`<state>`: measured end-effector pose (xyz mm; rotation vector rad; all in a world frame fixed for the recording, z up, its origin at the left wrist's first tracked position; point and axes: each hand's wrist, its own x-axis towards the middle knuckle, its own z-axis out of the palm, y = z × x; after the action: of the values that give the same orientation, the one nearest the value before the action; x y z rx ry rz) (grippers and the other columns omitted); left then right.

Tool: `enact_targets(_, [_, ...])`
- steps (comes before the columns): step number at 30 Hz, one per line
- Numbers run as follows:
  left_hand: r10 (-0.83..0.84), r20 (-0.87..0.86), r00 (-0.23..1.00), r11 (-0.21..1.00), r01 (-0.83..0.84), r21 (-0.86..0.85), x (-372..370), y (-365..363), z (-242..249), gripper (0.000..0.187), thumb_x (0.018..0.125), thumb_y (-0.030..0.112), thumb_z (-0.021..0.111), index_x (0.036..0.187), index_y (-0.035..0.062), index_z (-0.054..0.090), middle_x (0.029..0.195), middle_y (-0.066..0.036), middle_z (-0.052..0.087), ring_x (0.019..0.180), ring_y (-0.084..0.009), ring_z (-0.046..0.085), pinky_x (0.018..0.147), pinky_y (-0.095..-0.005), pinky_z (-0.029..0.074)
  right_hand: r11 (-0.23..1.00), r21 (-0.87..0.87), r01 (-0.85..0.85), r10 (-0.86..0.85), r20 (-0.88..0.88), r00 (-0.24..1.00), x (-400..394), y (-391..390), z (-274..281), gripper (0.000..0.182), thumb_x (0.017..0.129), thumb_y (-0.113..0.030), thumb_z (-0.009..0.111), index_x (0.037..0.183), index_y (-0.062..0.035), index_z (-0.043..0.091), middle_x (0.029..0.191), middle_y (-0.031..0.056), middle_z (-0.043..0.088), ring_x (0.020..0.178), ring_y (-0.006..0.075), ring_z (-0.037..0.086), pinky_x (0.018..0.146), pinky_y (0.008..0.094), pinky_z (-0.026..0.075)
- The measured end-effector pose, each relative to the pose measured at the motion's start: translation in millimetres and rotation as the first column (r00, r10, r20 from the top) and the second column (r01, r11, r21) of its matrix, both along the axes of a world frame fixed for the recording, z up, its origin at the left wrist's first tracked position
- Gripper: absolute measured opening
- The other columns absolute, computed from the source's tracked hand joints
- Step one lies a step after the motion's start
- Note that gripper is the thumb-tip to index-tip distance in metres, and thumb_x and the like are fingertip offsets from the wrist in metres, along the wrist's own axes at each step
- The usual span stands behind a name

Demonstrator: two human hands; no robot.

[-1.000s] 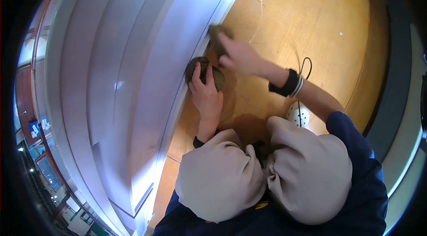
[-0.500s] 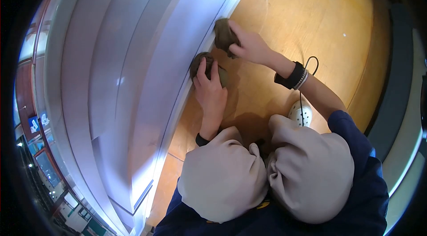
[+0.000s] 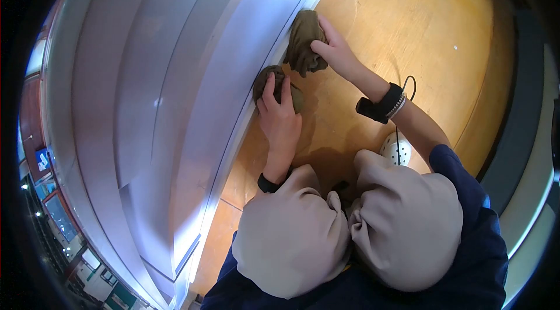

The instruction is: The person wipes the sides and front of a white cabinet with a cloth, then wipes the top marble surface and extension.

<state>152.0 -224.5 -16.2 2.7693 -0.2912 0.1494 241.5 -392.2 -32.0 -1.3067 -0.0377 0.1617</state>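
My right hand (image 3: 339, 52) grips a crumpled olive-brown cloth (image 3: 303, 41), thumb on the near side and fingers over its far edge. The cloth rests against the white base strip of the panelled wall or cabinet, just above the floor. Closer to me, my left hand (image 3: 281, 117) has its fingers bent over a second bunched cloth (image 3: 267, 83) of the same colour, which also touches the base strip. A small gap separates the two bundles. Part of the nearer cloth is hidden under my fingers.
The smooth panelled white surface (image 3: 192, 76) rises along my left side. Below lies the yellow-brown floor (image 3: 408, 12). A white clog (image 3: 396, 147) and a black cable (image 3: 415, 83) are near my right arm. A dark strip (image 3: 516, 117) runs along the right.
My right hand has shifted slightly away from me along the base strip, and more of its cloth shows, spread longer. The left hand has barely moved, still on its cloth.
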Motion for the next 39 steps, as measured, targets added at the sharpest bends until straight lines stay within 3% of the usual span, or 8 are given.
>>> enact_targets(3, [0.000, -0.012, 1.000, 1.000, 0.000, -0.014, 1.0, -0.6, -0.2, 0.069, 0.056, -0.004, 0.064, 0.121, 0.0143, 0.053, 0.129, -0.011, 0.036, 0.109, -0.0357, 0.043, 0.092, -0.0431, 0.040, 0.984, -0.169, 0.053, -0.032, 0.121, 0.992, -3.0, 4.7, -20.2, 0.057, 0.080, -0.003, 0.049, 0.133, 0.0011, 0.030, 0.115, 0.0104, 0.051, 0.104, 0.0163, 0.051, 0.088, 0.0265, 0.043])
enact_targets(9, [-0.007, 0.009, 1.000, 1.000, 0.007, -0.003, -2.6, 2.6, -0.9, 0.071, 0.056, -0.004, 0.066, 0.123, 0.0149, 0.052, 0.130, -0.011, 0.036, 0.111, -0.0356, 0.042, 0.093, -0.0431, 0.040, 1.000, 0.015, 0.015, -0.014, -0.038, 0.999, -0.2, -0.5, 6.2, 0.059, 0.080, -0.007, 0.051, 0.134, 0.0023, 0.029, 0.119, 0.0142, 0.050, 0.107, 0.0196, 0.050, 0.092, 0.0307, 0.041])
enact_targets(15, [0.005, -0.026, 1.000, 1.000, -0.005, 0.000, -0.3, 1.1, -3.5, 0.072, 0.056, -0.003, 0.067, 0.124, 0.0172, 0.052, 0.131, -0.010, 0.036, 0.112, -0.0345, 0.041, 0.094, -0.0431, 0.039, 0.965, -0.263, 0.013, 0.022, 0.128, 0.992, -7.9, 1.9, -5.0, 0.057, 0.081, -0.001, 0.046, 0.135, -0.0016, 0.028, 0.122, 0.0085, 0.048, 0.106, 0.0135, 0.049, 0.085, 0.0263, 0.044])
enact_targets(18, [0.009, 0.007, 1.000, 1.000, -0.009, -0.003, -1.7, 0.7, -5.3, 0.072, 0.057, -0.002, 0.067, 0.124, 0.0180, 0.052, 0.130, -0.010, 0.036, 0.111, -0.0348, 0.042, 0.093, -0.0430, 0.039, 0.978, -0.203, -0.053, 0.093, 0.191, 0.977, -5.3, 1.8, 1.1, 0.057, 0.081, -0.001, 0.046, 0.135, -0.0014, 0.029, 0.120, 0.0080, 0.049, 0.104, 0.0133, 0.050, 0.085, 0.0251, 0.043])
enact_targets(20, [0.007, -0.006, 1.000, 1.000, -0.007, 0.016, -1.1, 0.6, -1.9, 0.071, 0.057, -0.003, 0.066, 0.123, 0.0172, 0.052, 0.131, -0.010, 0.035, 0.112, -0.0352, 0.041, 0.094, -0.0432, 0.039, 1.000, -0.012, -0.012, 0.012, -0.041, 0.999, 5.3, -5.2, 12.2, 0.059, 0.081, -0.001, 0.046, 0.137, -0.0016, 0.027, 0.123, 0.0088, 0.047, 0.108, 0.0142, 0.048, 0.087, 0.0252, 0.042])
enact_targets(26, [-0.006, -0.001, 1.000, 1.000, 0.006, -0.020, -0.3, 1.8, -5.3, 0.071, 0.057, -0.004, 0.064, 0.123, 0.0169, 0.052, 0.131, -0.011, 0.035, 0.112, -0.0362, 0.040, 0.094, -0.0438, 0.038, 0.964, -0.253, -0.087, 0.106, 0.063, 0.992, -10.9, 2.2, 4.8, 0.057, 0.082, -0.001, 0.046, 0.136, -0.0018, 0.028, 0.120, 0.0088, 0.049, 0.106, 0.0136, 0.049, 0.087, 0.0265, 0.043])
enact_targets(33, [0.010, -0.036, 0.999, 1.000, -0.010, -0.006, 0.2, -0.2, 1.0, 0.070, 0.058, -0.004, 0.062, 0.124, 0.0161, 0.051, 0.131, -0.011, 0.034, 0.112, -0.0366, 0.040, 0.095, -0.0447, 0.038, 0.997, -0.044, -0.061, 0.058, -0.063, 0.996, 9.7, -9.7, 9.4, 0.059, 0.082, -0.002, 0.048, 0.137, -0.0027, 0.025, 0.120, 0.0088, 0.048, 0.108, 0.0159, 0.048, 0.088, 0.0276, 0.042])
enact_targets(39, [-0.011, 0.032, 0.999, 1.000, 0.012, -0.019, -0.9, 2.6, -9.9, 0.069, 0.059, -0.004, 0.062, 0.123, 0.0173, 0.052, 0.132, -0.011, 0.034, 0.113, -0.0364, 0.039, 0.096, -0.0451, 0.037, 0.983, -0.182, -0.028, 0.060, 0.171, 0.983, -5.9, 0.0, 9.2, 0.054, 0.083, -0.004, 0.047, 0.134, -0.0020, 0.030, 0.112, 0.0065, 0.053, 0.101, 0.0133, 0.052, 0.086, 0.0263, 0.043])
